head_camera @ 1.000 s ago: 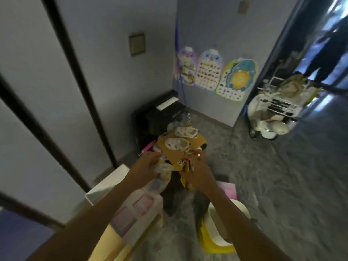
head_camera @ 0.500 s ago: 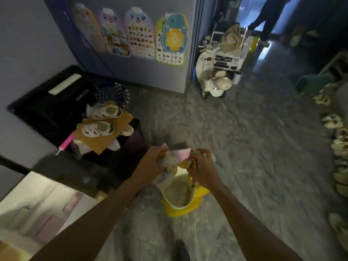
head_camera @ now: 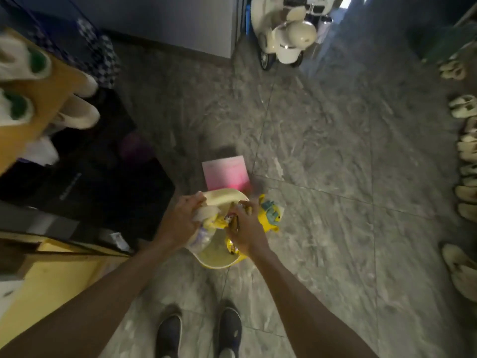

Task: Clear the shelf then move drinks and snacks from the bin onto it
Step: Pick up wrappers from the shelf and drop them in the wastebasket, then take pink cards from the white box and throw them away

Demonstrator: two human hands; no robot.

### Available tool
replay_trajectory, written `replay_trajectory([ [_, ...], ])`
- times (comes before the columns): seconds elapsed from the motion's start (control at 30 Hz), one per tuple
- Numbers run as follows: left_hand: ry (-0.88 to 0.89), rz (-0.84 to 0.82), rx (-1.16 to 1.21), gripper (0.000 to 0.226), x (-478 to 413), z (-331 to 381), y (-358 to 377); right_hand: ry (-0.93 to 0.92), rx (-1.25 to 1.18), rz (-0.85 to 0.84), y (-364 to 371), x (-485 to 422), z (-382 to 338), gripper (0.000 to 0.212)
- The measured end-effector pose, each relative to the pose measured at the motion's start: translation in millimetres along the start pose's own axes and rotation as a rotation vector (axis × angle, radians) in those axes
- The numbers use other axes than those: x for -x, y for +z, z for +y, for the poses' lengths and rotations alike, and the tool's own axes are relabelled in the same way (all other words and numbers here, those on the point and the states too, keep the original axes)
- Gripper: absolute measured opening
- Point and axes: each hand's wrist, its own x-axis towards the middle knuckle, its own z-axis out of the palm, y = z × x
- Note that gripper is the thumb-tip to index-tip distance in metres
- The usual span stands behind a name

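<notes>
Bin (head_camera: pixel 219 262) contents blurred behind hands.

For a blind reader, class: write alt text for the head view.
Both hands, left and right, grip crumpled packets over a yellow bin on the floor. A pink card and yellow toy lie beside it.

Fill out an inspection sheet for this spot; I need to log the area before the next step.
Surface: grey stone tile floor, bare in the middle.
Job's things: yellow bin on the floor under both hands; crumpled packets held over it.
Clutter: pink sheet and yellow toy beside the bin.
Grippers: left hand and right hand each closed on packets.
Cables: nothing seen.
Surroundings: toy scooter behind, slippers along the right, black case left.
</notes>
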Motion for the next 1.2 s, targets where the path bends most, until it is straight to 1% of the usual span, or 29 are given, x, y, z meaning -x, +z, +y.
replay_trajectory([
  [0.1,-0.026,-0.074,-0.023,0.071,-11.5,-37.4,32.8,-0.012,-0.026,-0.005,33.3,-11.7,20.2,0.045],
  [0.2,0.017,-0.138,-0.096,0.064,-16.1,-60.1,51.3,-0.033,-0.019,0.001,58.8,-19.1,31.3,0.045],
  [0.33,-0.053,-0.159,-0.047,0.063,-21.1,-48.9,49.5,-0.028,0.004,-0.014,68.6,-26.1,32.0,0.047],
  [0.4,-0.033,-0.156,-0.036,0.057,-23.5,-43.9,43.4,-0.046,0.008,-0.03,68.0,-30.1,30.0,0.054],
  [0.5,0.004,-0.146,-0.041,0.051,-22.1,-39.2,31.8,-0.02,0.063,-0.092,61.8,-29.9,24.8,0.065],
  [0.57,0.009,-0.131,-0.035,0.044,-18.7,-35.6,22.8,0.001,0.087,-0.126,54.9,-27.5,15.9,0.067],
  [0.63,0.033,-0.119,-0.068,0.044,-11.9,-26.7,9.1,0.003,0.085,-0.127,42.9,-24.4,3.1,0.069],
  [0.67,0.039,-0.122,-0.087,0.049,-8.1,-21.9,0.7,-0.001,0.098,-0.122,35.3,-22.6,-3.2,0.072],
  [0.73,0.055,-0.113,-0.146,0.066,-1.3,-11.4,-20.1,-0.019,0.167,-0.105,14.5,-17.0,-18.7,0.081],
  [0.83,0.127,-0.088,-0.298,0.095,10.7,13.0,-61.3,-0.047,0.285,-0.056,-27.8,-7.2,-50.8,0.105],
  [0.9,0.163,-0.052,-0.366,0.105,21.1,38.5,-96.0,-0.084,0.316,-0.002,-60.2,-3.7,-75.5,0.115],
  [0.97,0.199,0.015,-0.386,0.108,32.9,69.4,-135.8,-0.123,0.377,0.031,-94.4,-2.5,-101.0,0.12],
  [1.03,0.234,0.1,-0.363,0.105,44.0,104.1,-180.9,-0.136,0.424,0.057,-135.3,5.5,-137.1,0.119],
  [1.1,0.277,0.172,-0.324,0.1,54.7,138.6,-228.5,-0.146,0.408,0.09,-180.5,22.8,-183.8,0.121],
  [1.2,0.319,0.254,-0.283,0.096,75.8,187.1,-298.8,-0.161,0.344,0.111,-244.5,49.2,-253.5,0.117],
])
